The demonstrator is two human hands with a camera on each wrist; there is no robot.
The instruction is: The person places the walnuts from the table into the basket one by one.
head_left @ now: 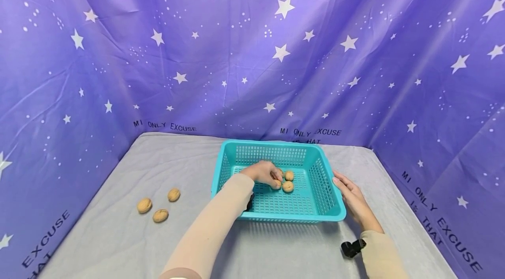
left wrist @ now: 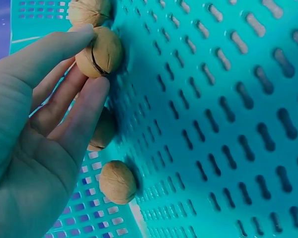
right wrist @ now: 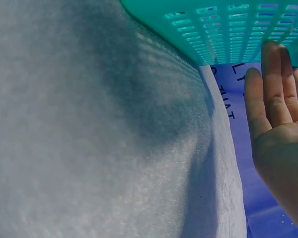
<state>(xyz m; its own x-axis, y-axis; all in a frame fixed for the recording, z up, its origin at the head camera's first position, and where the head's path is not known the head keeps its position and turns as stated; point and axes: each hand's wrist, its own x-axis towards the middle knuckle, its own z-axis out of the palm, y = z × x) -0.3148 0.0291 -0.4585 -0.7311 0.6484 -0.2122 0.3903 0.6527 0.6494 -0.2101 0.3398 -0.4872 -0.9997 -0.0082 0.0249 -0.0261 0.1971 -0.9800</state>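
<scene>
**Left hand [head_left: 263, 171] pinches a walnut [left wrist: 109, 49] inside a turquoise basket [head_left: 284, 217]**

Nearest us, three loose walnuts [head_left: 160, 215] lie on grey cloth [head_left: 118, 231], left of the basket. At its right side, the right hand [head_left: 353, 200] rests nearly straight fingers against the outer wall. Inside, the left hand's thumb and fingertips part only as wide as the nut they grip; other nuts [head_left: 288, 187] sit beside it. A dark split marks its shell; we judge it light, stiff, fairly slip-resistant, perhaps crackable, best held across its round middle. Beyond hangs a purple starry curtain [head_left: 244, 64].
</scene>
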